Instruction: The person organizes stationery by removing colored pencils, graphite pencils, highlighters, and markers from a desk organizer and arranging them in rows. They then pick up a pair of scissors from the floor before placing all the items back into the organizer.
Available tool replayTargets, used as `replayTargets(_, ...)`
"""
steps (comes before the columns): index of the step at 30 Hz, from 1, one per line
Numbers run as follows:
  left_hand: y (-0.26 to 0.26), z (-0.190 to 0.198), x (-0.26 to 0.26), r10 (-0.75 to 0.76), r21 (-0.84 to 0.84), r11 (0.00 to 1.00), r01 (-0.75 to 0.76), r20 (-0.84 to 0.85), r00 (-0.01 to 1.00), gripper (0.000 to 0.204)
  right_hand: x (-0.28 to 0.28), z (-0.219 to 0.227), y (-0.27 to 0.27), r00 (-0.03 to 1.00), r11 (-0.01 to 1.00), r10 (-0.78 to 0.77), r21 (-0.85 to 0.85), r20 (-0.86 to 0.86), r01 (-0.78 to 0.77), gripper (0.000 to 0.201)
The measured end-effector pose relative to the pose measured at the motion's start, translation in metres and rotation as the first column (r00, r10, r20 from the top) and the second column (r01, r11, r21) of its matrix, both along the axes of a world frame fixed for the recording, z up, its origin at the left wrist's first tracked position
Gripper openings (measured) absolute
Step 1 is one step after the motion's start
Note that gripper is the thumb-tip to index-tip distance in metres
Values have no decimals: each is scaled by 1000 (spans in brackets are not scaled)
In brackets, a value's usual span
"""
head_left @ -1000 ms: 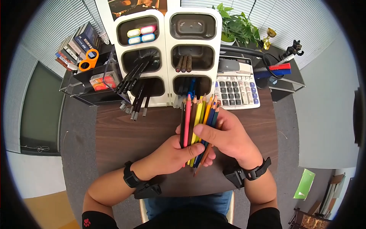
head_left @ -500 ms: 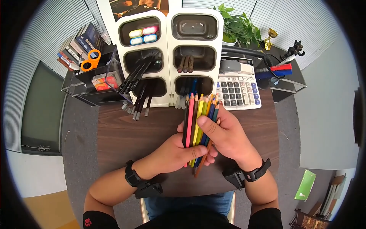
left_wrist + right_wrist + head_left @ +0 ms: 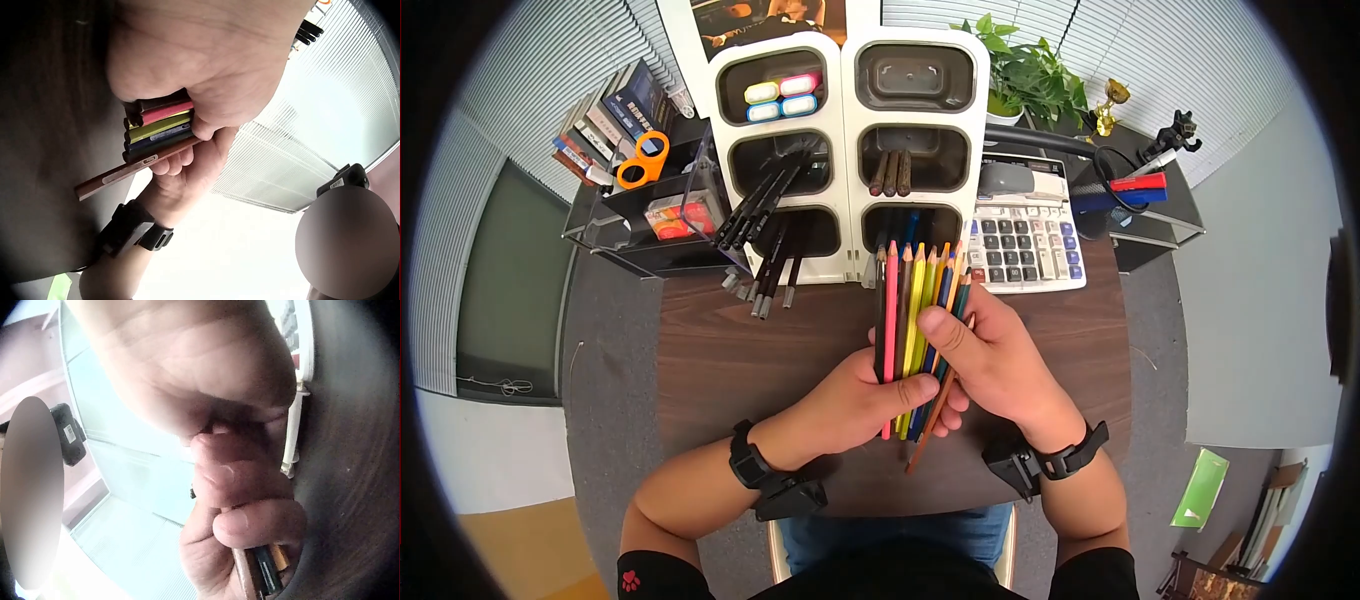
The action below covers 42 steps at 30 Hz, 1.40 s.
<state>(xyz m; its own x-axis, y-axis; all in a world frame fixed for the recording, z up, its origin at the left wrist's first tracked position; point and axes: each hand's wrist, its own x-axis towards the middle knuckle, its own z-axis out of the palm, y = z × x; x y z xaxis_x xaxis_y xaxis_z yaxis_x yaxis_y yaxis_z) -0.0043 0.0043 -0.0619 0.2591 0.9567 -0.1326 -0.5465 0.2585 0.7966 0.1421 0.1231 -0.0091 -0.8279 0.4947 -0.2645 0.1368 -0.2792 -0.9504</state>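
Observation:
A bundle of coloured pencils point(image 3: 890, 320) stands points up between the two hands over the desk, with pink, yellow, blue, green and dark ones among them. The left hand point(image 3: 855, 400) grips its lower part, thumb across the front. From the right, the right hand point(image 3: 1000, 365) holds the bundle with its thumb on the pencils higher up. A brown pencil point(image 3: 925, 440) slants across the right side, its blunt end sticking out below the others; it shows clearly in the left wrist view. In the right wrist view, curled fingers point(image 3: 234, 528) cover most of the bundle.
Behind the hands stands a white organizer point(image 3: 847, 150) holding highlighters point(image 3: 782, 95), black pencils point(image 3: 760, 205) and dark brown sticks point(image 3: 890, 172). A calculator point(image 3: 1025, 245) lies to its right. Orange scissors point(image 3: 643, 160) and books point(image 3: 615, 110) are at the left, a plant point(image 3: 1035, 80) at the back.
Both hands keep their hold in nearly the same place. The slanted brown pencil's lower end reaches slightly further down, and the pencil tops have shifted a little against each other.

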Motion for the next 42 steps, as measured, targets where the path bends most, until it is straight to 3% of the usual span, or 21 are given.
replayTargets(3,0,7,0,4,-49,999,-6,-34,999,35,0,-2,0,999,999,-34,10,-27,34,34)
replayTargets(5,1,8,2,50,-45,998,-48,43,998,29,1,-5,-1,998,999,-45,7,-44,45,35)
replayTargets(12,1,6,2,99,-60,994,-94,80,992,32,-1,-9,1,989,986,-141,84,-53,146,33)
replayTargets(18,1,6,3,121,-100,988,-118,21,992,30,-1,-7,-1,985,981,-172,87,-22,173,29)
replayTargets(23,4,10,0,34,-62,997,-44,-154,987,29,-2,-4,-1,980,975,-197,97,-27,199,32)
replayTargets(31,3,5,3,55,-100,993,-69,-140,989,30,0,-13,7,951,945,-207,203,-230,255,38)
replayTargets(36,3,6,5,78,-64,994,-89,-154,985,28,5,-11,7,979,971,-161,157,-128,180,35)
replayTargets(39,2,8,6,135,72,990,-121,-247,959,24,8,-13,4,961,977,-135,132,-240,170,33)
replayTargets(40,-1,11,4,163,72,987,-146,-395,904,22,9,-13,3,952,978,-128,125,-279,169,33)
replayTargets(41,-3,12,4,185,74,982,-172,-532,826,20,10,-12,1,927,951,-41,270,-372,150,32)
replayTargets(42,-3,10,4,184,66,982,-177,-530,828,20,11,-9,-1,893,902,60,408,-447,144,32)
